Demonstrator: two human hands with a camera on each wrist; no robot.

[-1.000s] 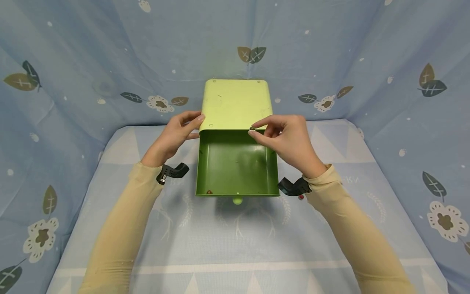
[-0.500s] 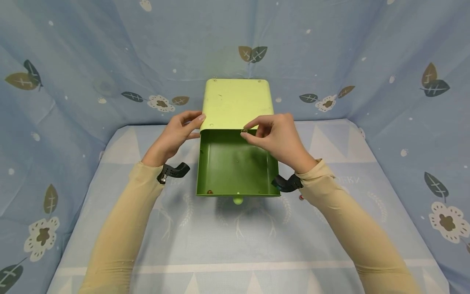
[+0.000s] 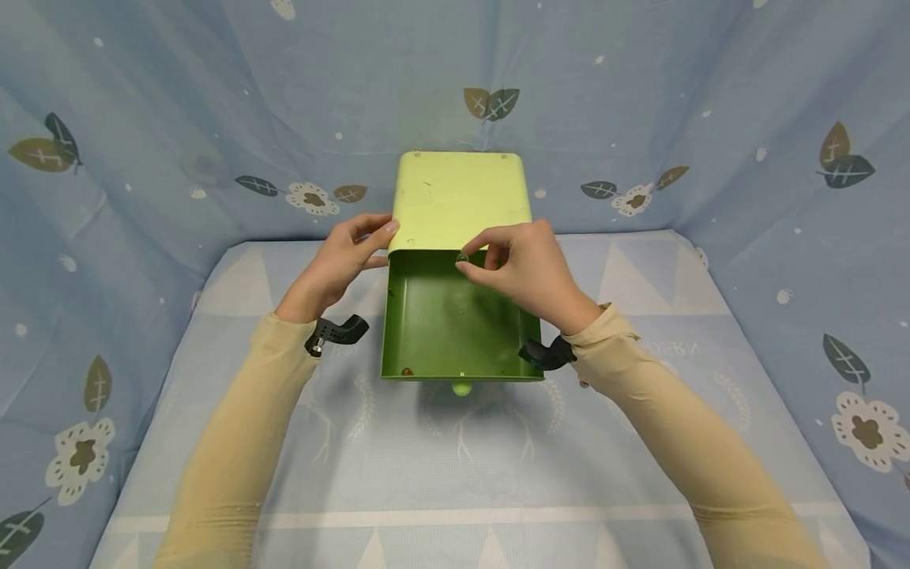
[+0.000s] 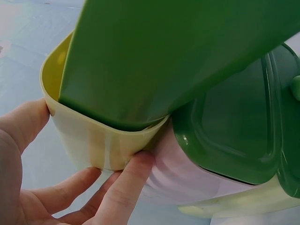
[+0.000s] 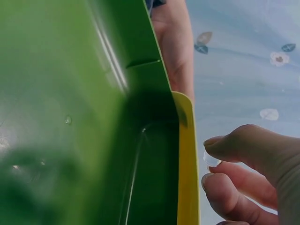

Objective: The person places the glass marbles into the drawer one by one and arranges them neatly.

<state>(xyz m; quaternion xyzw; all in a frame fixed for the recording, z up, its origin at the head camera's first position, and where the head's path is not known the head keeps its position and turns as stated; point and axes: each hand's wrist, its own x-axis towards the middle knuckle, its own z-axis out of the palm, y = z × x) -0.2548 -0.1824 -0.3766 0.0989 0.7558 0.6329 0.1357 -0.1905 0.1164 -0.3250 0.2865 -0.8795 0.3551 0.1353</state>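
A pale-yellow drawer cabinet (image 3: pixel 462 197) has its green drawer (image 3: pixel 462 324) pulled out. My left hand (image 3: pixel 344 265) holds the cabinet's left side near the front edge. In the left wrist view, the thumb and fingers (image 4: pixel 140 161) grip the yellow casing from two sides. Between the thumb and index fingertip of my right hand (image 3: pixel 529 265) is a small clear round bead (image 5: pixel 212 159), pinched above the drawer's back part. Inside the drawer, a tiny reddish-brown piece (image 3: pixel 407 371) lies in the front left corner.
Below the top box, a pink box (image 4: pixel 187 173) with a green drawer front (image 4: pixel 234 126) shows in the left wrist view. A small red piece (image 3: pixel 584 384) on the tablecloth is partly hidden by my right sleeve. A patterned blue curtain (image 3: pixel 611 95) surrounds the table.
My right hand, pinching the bead, has moved left and slightly down, from the drawer's back right toward its middle. The left hand has stayed on the cabinet.
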